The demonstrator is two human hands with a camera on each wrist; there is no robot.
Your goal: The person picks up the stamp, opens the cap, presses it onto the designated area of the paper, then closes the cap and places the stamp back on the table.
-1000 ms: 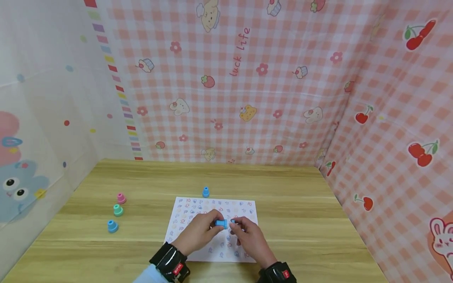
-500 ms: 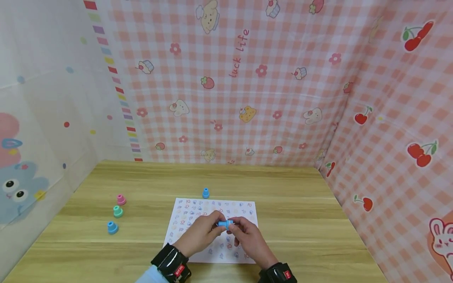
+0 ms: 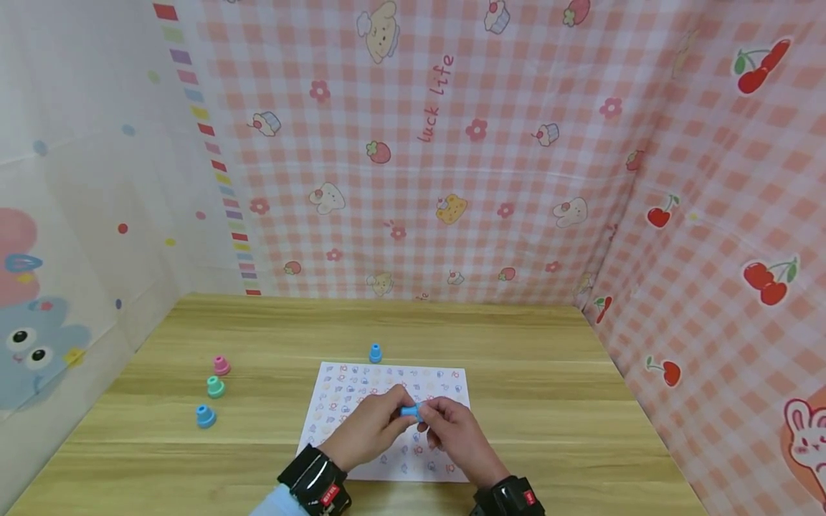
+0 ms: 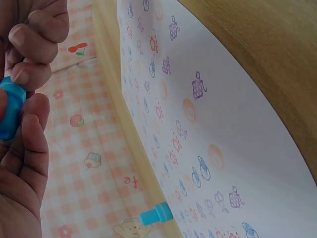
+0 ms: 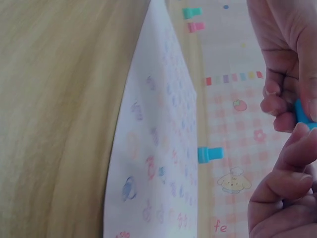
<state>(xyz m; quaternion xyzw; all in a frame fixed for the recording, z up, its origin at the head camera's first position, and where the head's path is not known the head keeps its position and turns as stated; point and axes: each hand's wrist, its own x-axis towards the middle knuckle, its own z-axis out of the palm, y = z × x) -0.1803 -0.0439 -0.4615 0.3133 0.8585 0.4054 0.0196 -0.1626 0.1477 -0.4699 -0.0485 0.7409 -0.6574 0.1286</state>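
Observation:
My left hand (image 3: 369, 428) holds a blue toy stamp (image 3: 409, 411) sideways between thumb and fingers, above the sheet of paper (image 3: 374, 470). The thumb and fingers of my right hand (image 3: 459, 436) pinch the stamp's right end, where its small cap is mostly hidden by the fingertips. Both hands' fingertips meet around the stamp, and only its blue middle shows. The sheet carries rows of small stamped prints in blue, red, purple and orange.
At the sheet's far edge another blue stamp (image 3: 376, 353) stands upright. Off to the left, a pink stamp (image 3: 221, 365), a green stamp (image 3: 216, 388) and a blue stamp (image 3: 206, 416) stand in a row on the wooden table (image 3: 548, 401). Patterned cloth (image 3: 413, 179) hangs behind.
My right hand has brought the small cap leftward onto the end of the stamp; the gap between them has closed. The other stamps and the paper stay put.

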